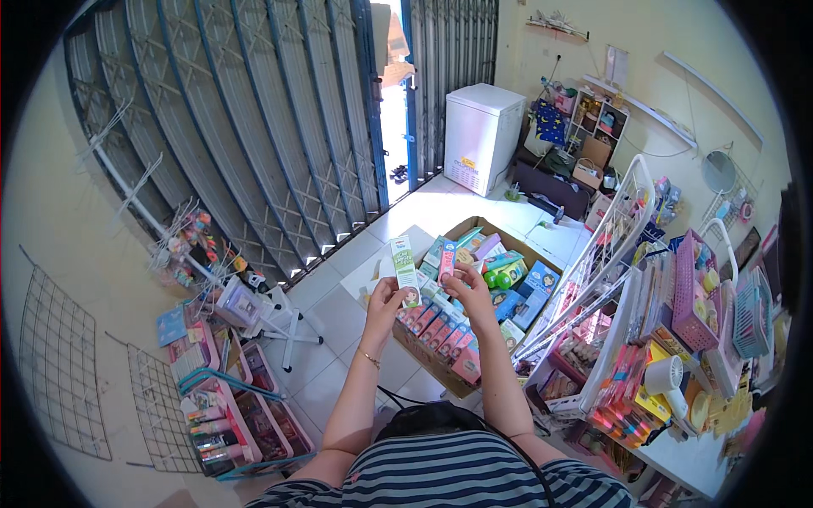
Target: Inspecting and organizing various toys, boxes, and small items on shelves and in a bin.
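My left hand [384, 305] grips a slim white and green product box [404, 270], held upright with its printed front towards me. In my right hand [470, 292] is a smaller pink and blue box [447, 259]. Both are held over a large open cardboard carton [470, 226] on the floor. Inside it stands a row of pink product boxes [439, 331], nearest to me. Farther in lie blue boxes [543, 279], a green-capped bottle [505, 277] and other small packages. My hands and forearms hide part of the contents.
Left of me stands a trolley with pink bins [254, 419] beside a white wheeled stand base [292, 336]. At right, a white wire rack [610, 235] and a crowded table with a handheld fan [665, 381] come close to the carton. Beyond are a white freezer [483, 136] and folding metal shutters [254, 120].
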Motion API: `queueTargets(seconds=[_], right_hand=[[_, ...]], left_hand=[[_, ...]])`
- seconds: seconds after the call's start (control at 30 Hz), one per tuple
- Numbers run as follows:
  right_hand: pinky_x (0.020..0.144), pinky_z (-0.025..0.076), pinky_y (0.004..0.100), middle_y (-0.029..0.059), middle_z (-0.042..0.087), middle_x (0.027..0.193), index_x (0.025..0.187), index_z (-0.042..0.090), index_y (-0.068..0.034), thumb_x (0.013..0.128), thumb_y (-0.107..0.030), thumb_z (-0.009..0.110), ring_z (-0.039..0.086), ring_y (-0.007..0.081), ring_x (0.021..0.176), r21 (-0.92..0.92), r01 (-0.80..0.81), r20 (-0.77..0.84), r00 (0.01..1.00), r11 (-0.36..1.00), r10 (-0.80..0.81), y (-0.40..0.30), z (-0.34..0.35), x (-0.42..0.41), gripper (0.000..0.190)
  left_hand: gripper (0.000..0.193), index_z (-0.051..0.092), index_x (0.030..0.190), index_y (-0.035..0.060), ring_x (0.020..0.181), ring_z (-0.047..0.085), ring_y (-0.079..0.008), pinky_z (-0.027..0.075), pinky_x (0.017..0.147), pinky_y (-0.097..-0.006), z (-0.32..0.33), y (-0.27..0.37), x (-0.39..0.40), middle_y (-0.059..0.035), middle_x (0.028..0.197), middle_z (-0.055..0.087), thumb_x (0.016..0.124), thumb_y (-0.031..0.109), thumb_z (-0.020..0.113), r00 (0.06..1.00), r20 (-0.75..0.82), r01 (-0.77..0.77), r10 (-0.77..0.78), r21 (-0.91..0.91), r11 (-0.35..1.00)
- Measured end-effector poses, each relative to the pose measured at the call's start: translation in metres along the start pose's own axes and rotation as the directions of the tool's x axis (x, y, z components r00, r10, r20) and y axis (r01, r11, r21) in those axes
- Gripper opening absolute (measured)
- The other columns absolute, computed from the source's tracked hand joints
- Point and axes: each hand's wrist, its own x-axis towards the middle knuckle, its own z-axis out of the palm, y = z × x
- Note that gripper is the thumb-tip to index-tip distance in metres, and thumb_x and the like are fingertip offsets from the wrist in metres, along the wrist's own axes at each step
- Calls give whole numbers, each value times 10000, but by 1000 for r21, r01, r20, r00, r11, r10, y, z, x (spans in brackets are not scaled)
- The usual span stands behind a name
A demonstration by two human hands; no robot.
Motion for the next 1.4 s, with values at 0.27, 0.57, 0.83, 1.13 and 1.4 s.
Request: queueTargets(seconds=[0.27,0.57,0.83,1.13,1.4], right_hand=[[726,475,246,69,597,910,1083,525,5,709,-118,725,586,134,817,-57,-2,-127,992,998,-6,23,5,45,441],[699,482,269,92,630,861,1101,521,-11,671,-140,762,617,155,788,-283,-201,-265,956,938,125,58,1,75,510],[674,497,296,174,640,930,1229,411,-79,625,-166,793,638,200,819,-537,-301,-324,936,788,137,53,10,68,720],[791,476,318,146,629,993,1247,446,-71,538,-162,815,617,231,887,-631,-342,-356,925,697,131,67,11,67,804],[827,465,316,144,593,1068,1239,478,-58,526,-211,824,584,247,964,-638,-311,-369,927,705,75,74,9,66,807]], left_hand=[[310,470,1089,-8,839,560,-116,442,711,-214,-24,-27,85,-71,952,590,827,104,592,966,175,188,-193,47,981],[389,464,1104,-32,848,577,-148,464,731,-243,-36,-41,160,-110,944,596,793,117,646,800,500,254,-332,220,942],[351,563,993,-30,708,581,-112,474,623,-237,-38,-40,190,-59,823,605,738,157,715,614,616,181,-493,499,848],[470,521,1043,-35,706,603,-128,534,622,-239,-31,-45,204,-51,774,579,685,152,762,473,668,132,-575,591,796],[548,476,1105,-27,712,602,-132,544,632,-242,-33,-55,210,-52,792,564,685,173,766,424,705,142,-569,568,811]])
